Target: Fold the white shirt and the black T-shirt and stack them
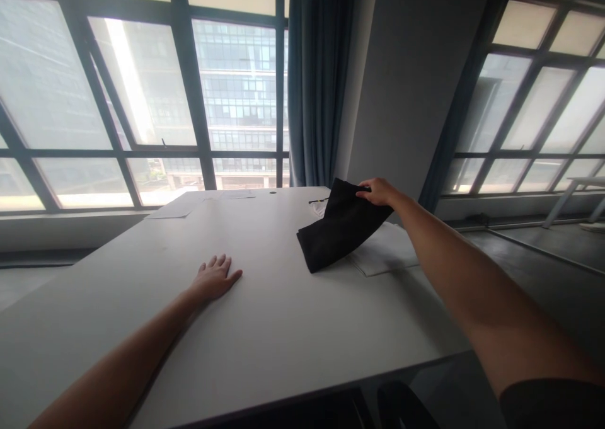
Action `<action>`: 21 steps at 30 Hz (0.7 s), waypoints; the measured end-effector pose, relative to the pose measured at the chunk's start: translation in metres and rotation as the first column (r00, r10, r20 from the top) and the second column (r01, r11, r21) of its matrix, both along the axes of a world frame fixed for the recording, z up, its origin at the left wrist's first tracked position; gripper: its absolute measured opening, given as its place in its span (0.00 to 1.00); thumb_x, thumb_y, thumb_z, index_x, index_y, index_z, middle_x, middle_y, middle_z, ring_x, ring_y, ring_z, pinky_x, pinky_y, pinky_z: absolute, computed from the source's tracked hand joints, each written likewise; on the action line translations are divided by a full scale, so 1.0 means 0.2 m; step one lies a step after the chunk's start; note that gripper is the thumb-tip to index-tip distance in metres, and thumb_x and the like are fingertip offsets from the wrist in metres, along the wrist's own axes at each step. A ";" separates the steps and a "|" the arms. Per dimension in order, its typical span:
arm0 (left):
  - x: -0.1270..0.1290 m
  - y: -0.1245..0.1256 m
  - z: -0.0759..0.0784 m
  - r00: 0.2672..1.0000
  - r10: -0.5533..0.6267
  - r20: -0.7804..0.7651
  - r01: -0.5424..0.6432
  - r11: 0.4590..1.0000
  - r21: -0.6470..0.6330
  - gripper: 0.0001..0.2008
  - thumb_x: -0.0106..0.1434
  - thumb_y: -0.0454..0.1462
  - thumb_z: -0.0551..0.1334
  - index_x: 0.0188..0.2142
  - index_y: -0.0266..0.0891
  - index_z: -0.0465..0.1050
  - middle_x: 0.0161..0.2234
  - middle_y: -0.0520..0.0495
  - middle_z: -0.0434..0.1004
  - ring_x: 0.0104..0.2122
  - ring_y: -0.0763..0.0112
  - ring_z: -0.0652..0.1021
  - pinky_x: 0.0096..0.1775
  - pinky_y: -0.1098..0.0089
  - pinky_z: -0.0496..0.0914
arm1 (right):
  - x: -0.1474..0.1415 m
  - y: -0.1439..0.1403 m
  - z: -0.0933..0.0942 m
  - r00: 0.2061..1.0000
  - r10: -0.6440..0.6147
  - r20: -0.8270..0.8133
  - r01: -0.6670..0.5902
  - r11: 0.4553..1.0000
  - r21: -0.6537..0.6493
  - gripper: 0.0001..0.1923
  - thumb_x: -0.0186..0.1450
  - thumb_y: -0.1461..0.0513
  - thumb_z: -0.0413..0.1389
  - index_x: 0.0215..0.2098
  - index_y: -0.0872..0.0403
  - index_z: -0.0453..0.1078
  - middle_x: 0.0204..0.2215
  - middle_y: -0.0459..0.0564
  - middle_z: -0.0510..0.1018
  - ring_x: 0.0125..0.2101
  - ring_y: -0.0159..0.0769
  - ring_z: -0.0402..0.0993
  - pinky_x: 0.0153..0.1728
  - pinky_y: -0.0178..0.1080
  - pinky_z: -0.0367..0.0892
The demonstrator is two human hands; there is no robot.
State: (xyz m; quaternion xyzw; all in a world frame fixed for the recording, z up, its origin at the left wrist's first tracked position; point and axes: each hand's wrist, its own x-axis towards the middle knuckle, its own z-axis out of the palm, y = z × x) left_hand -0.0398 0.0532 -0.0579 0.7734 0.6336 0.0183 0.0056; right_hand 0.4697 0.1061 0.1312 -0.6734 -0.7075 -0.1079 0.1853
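Pinching black cloth (339, 230) by its far top edge: right hand (378, 191), fingers closed; cloth hanging toward counter (265, 315); left hand (213, 279) lying flat, fingers spread, left of cloth.

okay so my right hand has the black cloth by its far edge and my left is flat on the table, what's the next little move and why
Probably draw the black cloth toward the bare middle of the table. The right hand pinches its far edge, and its near end still lies over the white cloth. The left hand lies flat there, free to help.
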 end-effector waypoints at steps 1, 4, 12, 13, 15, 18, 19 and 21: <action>0.00 0.00 0.00 1.000 -0.001 -0.004 0.001 1.000 0.000 0.42 0.66 0.59 0.41 0.68 0.33 0.52 0.69 0.36 0.46 0.68 0.47 0.49 0.63 0.49 0.49 | 0.04 0.00 0.01 1.000 -0.004 0.011 0.004 1.000 0.000 0.21 0.65 0.57 0.59 0.54 0.57 0.73 0.46 0.55 0.79 0.47 0.44 0.75 0.51 0.41 0.67; 0.00 0.00 0.00 1.000 -0.002 -0.018 0.002 1.000 -0.002 0.42 0.66 0.59 0.41 0.69 0.32 0.51 0.69 0.36 0.45 0.68 0.47 0.49 0.63 0.49 0.48 | 0.15 0.00 0.03 0.999 -0.033 0.030 0.032 0.999 0.035 0.23 0.65 0.55 0.60 0.54 0.58 0.74 0.47 0.57 0.79 0.48 0.46 0.74 0.51 0.42 0.67; 0.02 -0.01 0.02 1.000 0.014 -0.026 -0.014 1.000 -0.018 0.42 0.66 0.58 0.40 0.69 0.31 0.50 0.70 0.37 0.44 0.68 0.49 0.49 0.64 0.49 0.48 | 0.49 -0.02 0.15 0.962 -0.266 0.065 0.257 0.959 0.115 0.26 0.66 0.50 0.58 0.56 0.55 0.72 0.51 0.60 0.75 0.51 0.49 0.71 0.52 0.48 0.63; 0.01 -0.01 0.02 1.000 0.015 -0.027 -0.015 1.000 -0.017 0.42 0.66 0.58 0.40 0.69 0.32 0.50 0.70 0.38 0.44 0.68 0.49 0.48 0.64 0.49 0.48 | 0.52 -0.03 0.14 0.944 -0.324 0.068 0.314 0.942 0.120 0.25 0.66 0.51 0.58 0.57 0.54 0.71 0.52 0.61 0.75 0.52 0.50 0.70 0.52 0.48 0.63; 0.01 0.00 0.01 1.000 0.015 -0.024 -0.016 1.000 -0.015 0.42 0.66 0.58 0.41 0.69 0.31 0.50 0.70 0.38 0.44 0.68 0.49 0.48 0.64 0.49 0.48 | 0.55 -0.04 0.08 0.905 -0.420 0.071 0.409 0.903 0.135 0.24 0.68 0.55 0.55 0.60 0.54 0.67 0.53 0.63 0.73 0.53 0.50 0.69 0.52 0.50 0.61; 0.01 0.00 0.00 1.000 0.013 -0.001 -0.013 1.000 -0.007 0.42 0.66 0.58 0.42 0.69 0.32 0.51 0.70 0.37 0.45 0.68 0.48 0.49 0.63 0.48 0.48 | 0.53 -0.03 -0.14 0.854 -0.518 0.054 0.514 0.855 0.066 0.28 0.69 0.56 0.53 0.64 0.57 0.60 0.56 0.67 0.69 0.56 0.51 0.67 0.54 0.53 0.59; 0.01 0.00 0.00 1.000 0.013 0.007 -0.013 1.000 -0.001 0.41 0.66 0.58 0.42 0.69 0.32 0.52 0.69 0.37 0.46 0.68 0.48 0.49 0.63 0.48 0.49 | 0.51 -0.02 -0.24 0.853 -0.520 0.049 0.521 0.854 -0.007 0.29 0.69 0.54 0.54 0.64 0.58 0.61 0.57 0.68 0.68 0.56 0.52 0.67 0.54 0.53 0.60; 0.01 0.00 -0.01 1.000 0.014 0.019 -0.015 1.000 0.015 0.40 0.66 0.57 0.43 0.68 0.33 0.54 0.69 0.37 0.47 0.68 0.48 0.50 0.63 0.48 0.49 | 0.44 0.03 -0.42 0.880 -0.472 0.051 0.474 0.873 -0.115 0.32 0.67 0.49 0.55 0.62 0.58 0.64 0.57 0.68 0.68 0.55 0.52 0.68 0.54 0.53 0.60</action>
